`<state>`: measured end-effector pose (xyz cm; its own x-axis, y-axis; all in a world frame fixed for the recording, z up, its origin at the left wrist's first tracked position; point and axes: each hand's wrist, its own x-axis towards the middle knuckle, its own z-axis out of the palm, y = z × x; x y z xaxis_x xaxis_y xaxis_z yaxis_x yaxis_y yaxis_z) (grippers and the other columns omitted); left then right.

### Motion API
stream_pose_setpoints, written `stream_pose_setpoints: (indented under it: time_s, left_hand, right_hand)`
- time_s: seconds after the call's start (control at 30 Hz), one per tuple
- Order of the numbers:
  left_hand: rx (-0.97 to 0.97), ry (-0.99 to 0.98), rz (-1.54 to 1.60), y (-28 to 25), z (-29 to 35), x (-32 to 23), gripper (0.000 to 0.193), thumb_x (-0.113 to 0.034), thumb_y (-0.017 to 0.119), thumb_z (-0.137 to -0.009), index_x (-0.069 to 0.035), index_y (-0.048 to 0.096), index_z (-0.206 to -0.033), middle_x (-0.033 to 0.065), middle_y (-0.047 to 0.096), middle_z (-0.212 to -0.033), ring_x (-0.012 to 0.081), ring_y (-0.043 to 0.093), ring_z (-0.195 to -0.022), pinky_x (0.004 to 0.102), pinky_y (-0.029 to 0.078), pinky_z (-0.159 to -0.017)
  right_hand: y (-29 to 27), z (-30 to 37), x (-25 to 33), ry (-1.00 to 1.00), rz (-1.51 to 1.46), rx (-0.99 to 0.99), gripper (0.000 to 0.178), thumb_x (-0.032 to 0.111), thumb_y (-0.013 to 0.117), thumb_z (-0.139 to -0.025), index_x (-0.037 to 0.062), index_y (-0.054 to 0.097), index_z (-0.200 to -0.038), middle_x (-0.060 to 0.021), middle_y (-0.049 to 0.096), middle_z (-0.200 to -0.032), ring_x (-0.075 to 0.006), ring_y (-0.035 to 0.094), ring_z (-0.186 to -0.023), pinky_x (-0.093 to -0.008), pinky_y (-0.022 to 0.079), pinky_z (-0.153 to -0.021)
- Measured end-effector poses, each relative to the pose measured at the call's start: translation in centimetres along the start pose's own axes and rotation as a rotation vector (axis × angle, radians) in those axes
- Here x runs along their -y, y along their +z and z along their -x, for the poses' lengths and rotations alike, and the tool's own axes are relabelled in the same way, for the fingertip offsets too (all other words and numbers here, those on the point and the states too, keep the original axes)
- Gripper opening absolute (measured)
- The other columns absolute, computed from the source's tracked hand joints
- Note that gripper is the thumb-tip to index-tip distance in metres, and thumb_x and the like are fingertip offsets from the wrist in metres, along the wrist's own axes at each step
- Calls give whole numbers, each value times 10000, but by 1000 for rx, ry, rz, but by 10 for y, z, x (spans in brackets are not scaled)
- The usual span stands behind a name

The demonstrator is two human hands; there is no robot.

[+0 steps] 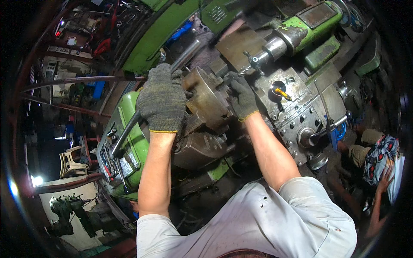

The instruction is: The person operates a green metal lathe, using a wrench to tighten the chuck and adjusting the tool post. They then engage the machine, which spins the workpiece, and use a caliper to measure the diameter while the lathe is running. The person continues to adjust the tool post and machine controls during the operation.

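Observation:
My left hand (162,98), in a dark grey knit glove, is closed round a long steel bar (186,56) beside the lathe chuck (200,94). The bar slants up and to the right out of the fist. Below the hand a dark rod (125,134) lies roughly in line with it; whether they are one piece is hidden. My right hand (242,96), gloved alike, is at the front of the chuck by its jaws. Its fingers curl inward, and what they grip is hidden. A flat steel plate (241,46) stands just beyond it.
The green tailstock (307,28) is at the upper right, with its quill towards the chuck. On the carriage (301,116) sits a yellow-tipped tool (282,93). The green headstock (127,129) carries small tools. Another person's hand (384,178) shows at far right.

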<state>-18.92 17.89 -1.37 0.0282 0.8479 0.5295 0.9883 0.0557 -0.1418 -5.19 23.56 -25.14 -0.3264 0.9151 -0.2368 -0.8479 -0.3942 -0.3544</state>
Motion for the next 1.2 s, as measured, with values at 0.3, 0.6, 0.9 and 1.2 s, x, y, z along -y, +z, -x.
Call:
stream_pose_setpoints:
  time_s: [0.3,0.6,0.9,1.2]
  left_hand:
    - [49,-29,35,4,-4,7,277,-236,679,-880,-80,661,-1108,148,658,-943,361,693,-824,492,541,-712]
    - [67,-20,-14,2,-1,7,325,-197,670,-866,-65,661,-1163,158,668,-1009,368,684,-879,495,541,-740]
    - [45,-11,15,3,-2,7,336,-195,683,-858,-66,665,-1168,160,668,-980,360,687,-852,492,541,-733]
    - [69,-39,19,0,-4,4,301,-203,673,-876,-69,660,-1146,158,659,-934,359,688,-838,499,539,-720]
  right_hand:
    - [-5,1,1,-16,-9,-10,444,112,601,-988,25,575,-1423,-93,682,-1259,-202,633,-1130,-317,503,-973]
    - [-12,-1,-9,-143,268,25,362,159,599,-990,121,661,-1344,-19,674,-1221,-140,617,-1030,-257,511,-838]
    - [-4,0,2,-37,108,-25,343,174,610,-998,89,657,-1327,-25,694,-1160,-130,621,-1038,-284,496,-884]
    - [-8,-1,-1,-19,13,-46,373,148,618,-993,40,632,-1350,-66,688,-1239,-187,629,-1146,-321,495,-998]
